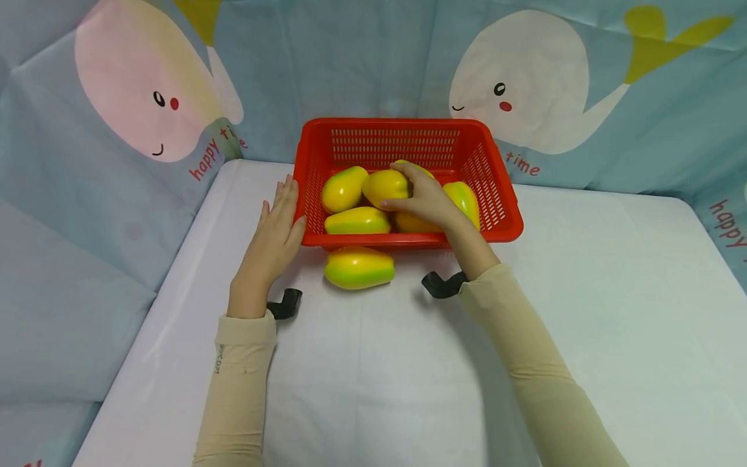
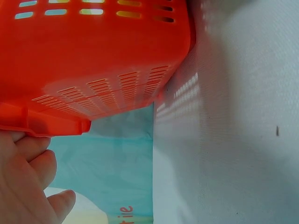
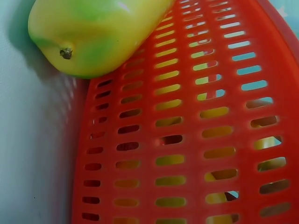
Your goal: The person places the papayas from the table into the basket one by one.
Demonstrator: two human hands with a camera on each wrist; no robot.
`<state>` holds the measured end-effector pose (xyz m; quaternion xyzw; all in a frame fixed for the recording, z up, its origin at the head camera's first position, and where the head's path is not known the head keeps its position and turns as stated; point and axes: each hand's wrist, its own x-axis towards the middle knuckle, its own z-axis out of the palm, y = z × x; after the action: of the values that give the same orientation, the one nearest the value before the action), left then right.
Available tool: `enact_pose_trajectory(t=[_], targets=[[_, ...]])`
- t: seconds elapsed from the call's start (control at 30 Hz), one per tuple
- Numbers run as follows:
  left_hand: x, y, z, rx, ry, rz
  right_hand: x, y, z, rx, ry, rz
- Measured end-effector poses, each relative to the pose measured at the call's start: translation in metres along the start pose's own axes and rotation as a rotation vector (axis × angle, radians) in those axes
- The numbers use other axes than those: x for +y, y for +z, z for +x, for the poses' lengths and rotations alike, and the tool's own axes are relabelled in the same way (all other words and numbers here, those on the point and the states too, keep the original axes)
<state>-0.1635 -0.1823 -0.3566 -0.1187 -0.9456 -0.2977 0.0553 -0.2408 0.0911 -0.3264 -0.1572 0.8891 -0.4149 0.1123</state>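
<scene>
A red plastic basket point(image 1: 373, 240) with slotted walls holds several yellow-green papayas point(image 1: 345, 189). My right hand point(image 1: 430, 200) reaches over the front rim and grips one papaya point(image 1: 385, 187), thumb on the near side and fingers on the far side. In the right wrist view that hand is hidden behind the basket's slotted wall point(image 3: 145, 154). The left hand point(image 1: 270, 239) rests with fairly straight fingers along the basket's left rim. Its fingers point(image 2: 42, 168) lie right at the rim in the left wrist view. Outside the basket, one papaya point(image 1: 358, 268) lies on the table by the front wall.
A white cloth covers the table point(image 1: 373, 376). Black wrist-worn pieces point(image 1: 286, 303) show near both cuffs. Behind the basket hangs a light blue curtain point(image 1: 362, 58) printed with whales, close to its back wall.
</scene>
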Motion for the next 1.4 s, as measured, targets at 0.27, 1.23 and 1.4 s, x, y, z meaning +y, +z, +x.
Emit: enact_pose_trajectory(t=[0.27,1.23,1.4], targets=[[-0.0006,0.0009,0.0006,0.006,0.001,0.001,-0.0029,0.0002,0.0006,0.001,0.020,0.000],[0.0004,-0.0008,0.0001,-0.003,-0.014,0.000,-0.0027,-0.0018,-0.0003,0.062,0.080,0.071],[0.0009,-0.0003,0.0005,-0.001,-0.009,-0.003,-0.0031,-0.0038,-0.0039,0.100,0.062,0.117]])
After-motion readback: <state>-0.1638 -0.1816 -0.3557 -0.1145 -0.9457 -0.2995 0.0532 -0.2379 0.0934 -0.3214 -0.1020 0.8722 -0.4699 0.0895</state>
